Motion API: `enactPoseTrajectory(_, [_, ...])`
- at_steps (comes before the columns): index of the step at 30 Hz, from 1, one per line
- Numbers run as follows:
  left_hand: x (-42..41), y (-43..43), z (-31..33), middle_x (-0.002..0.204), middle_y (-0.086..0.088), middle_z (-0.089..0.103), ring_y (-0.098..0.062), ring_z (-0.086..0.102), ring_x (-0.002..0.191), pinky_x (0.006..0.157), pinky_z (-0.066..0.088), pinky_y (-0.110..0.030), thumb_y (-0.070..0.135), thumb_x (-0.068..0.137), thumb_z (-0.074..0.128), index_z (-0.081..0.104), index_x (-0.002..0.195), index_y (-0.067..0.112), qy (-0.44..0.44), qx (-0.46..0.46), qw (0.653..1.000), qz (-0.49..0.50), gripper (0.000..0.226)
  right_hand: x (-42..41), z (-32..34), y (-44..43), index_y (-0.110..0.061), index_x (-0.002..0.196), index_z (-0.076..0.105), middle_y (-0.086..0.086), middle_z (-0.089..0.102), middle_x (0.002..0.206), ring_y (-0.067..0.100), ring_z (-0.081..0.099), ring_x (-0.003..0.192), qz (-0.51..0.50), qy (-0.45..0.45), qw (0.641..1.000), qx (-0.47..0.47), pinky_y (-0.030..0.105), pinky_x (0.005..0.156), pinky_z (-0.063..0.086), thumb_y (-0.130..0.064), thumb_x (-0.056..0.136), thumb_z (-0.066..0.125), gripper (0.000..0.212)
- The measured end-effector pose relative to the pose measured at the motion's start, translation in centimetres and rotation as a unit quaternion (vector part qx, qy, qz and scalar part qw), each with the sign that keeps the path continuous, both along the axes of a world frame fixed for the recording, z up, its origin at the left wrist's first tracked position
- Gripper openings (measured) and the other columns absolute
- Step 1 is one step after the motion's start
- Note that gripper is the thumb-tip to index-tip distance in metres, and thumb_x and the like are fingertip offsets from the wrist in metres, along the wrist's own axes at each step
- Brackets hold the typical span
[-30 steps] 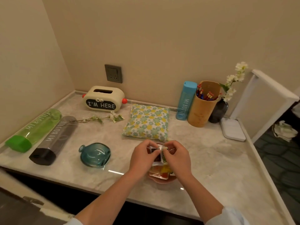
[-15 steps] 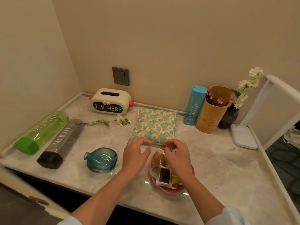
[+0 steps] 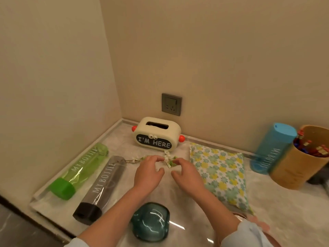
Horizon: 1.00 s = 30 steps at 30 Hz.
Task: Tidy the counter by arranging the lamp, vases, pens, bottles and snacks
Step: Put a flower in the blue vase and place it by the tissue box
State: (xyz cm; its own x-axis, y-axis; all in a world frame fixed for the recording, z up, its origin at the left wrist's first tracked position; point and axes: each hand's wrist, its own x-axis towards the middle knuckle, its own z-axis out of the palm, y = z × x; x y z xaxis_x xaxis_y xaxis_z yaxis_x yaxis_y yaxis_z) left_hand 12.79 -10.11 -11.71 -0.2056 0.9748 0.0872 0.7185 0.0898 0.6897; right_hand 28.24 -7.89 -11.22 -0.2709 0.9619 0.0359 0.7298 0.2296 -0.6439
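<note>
Plainly, the flower sprig (image 3: 135,160) is what we are after. It lies flat on the counter (image 3: 284,202) just in front of the tissue box (image 3: 156,134), its thin stem running left and its white blossoms bunched at the right end.

Our left hand (image 3: 149,172) and right hand (image 3: 187,173) arch over it from the near side. The fingers are bent, with the tips on or right at the blossoms, and the thumbs are held apart below. As far as we can see, neither pinch has closed.

We judge the sprig to be very light and a little springy (likely artificial, though we cannot be sure). Its petals would crush or shed under a hard squeeze, so the wiry stem looks like the safer place to hold, low down and away from the blossoms. A gentle two-finger pinch should do.

The blue-green glass vase (image 3: 150,221) lies well in front of the tissue box, under our forearms. It looks heavy, slick and breakable.

Left of the tissue box and nearer us, a grey bottle (image 3: 99,184) and a green bottle (image 3: 80,170) lie side by side. To the right of the tissue box sits a flowered cushion (image 3: 220,173). Farther right a blue bottle (image 3: 270,148) stands against a pen holder (image 3: 300,157).
</note>
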Motion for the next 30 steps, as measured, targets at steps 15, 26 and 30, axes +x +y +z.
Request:
enactPoseTrajectory(15, [-4.0, 6.0, -4.1, 0.125, 0.006, 0.054, -0.017, 0.046, 0.118, 0.1, 0.038, -0.03, 0.013, 0.088, 0.051, 0.049, 0.132, 0.032, 0.194, -0.033, 0.978, -0.069, 0.048, -3.5, -1.8, 4.5, -0.024, 0.118, 0.062, 0.001, 0.061, 0.111, 0.023, 0.054, 0.107, -0.007, -0.261, 0.965, 0.028, 0.037, 0.097, 0.038, -0.03, 0.083, 0.056, 0.036])
enactPoseTrajectory(26, [1.3, 3.8, 2.2, 0.105, 0.014, 0.057, -0.006, 0.057, 0.091, 0.072, 0.046, -0.024, 0.031, 0.097, 0.051, 0.063, 0.115, 0.027, -0.035, 0.145, 0.986, -0.076, 0.022, 0.2, 3.1, 1.7, -0.029, 0.115, 0.065, -0.011, 0.057, 0.098, 0.002, 0.053, 0.081, -0.125, 0.045, 0.988, 0.083, 0.018, 0.071, 0.046, -0.027, 0.071, 0.068, 0.044])
enactPoseTrajectory(30, [6.0, 1.7, 5.6, 0.097, 0.018, 0.061, 0.001, 0.056, 0.087, 0.072, 0.044, -0.018, 0.032, 0.096, 0.053, 0.065, 0.104, 0.027, -0.144, 0.204, 0.961, -0.116, 0.015, 4.1, 4.8, -0.9, -0.031, 0.119, 0.064, -0.011, 0.053, 0.091, -0.001, 0.052, 0.079, -0.17, 0.098, 0.976, 0.095, 0.013, 0.067, 0.04, -0.025, 0.073, 0.067, 0.047])
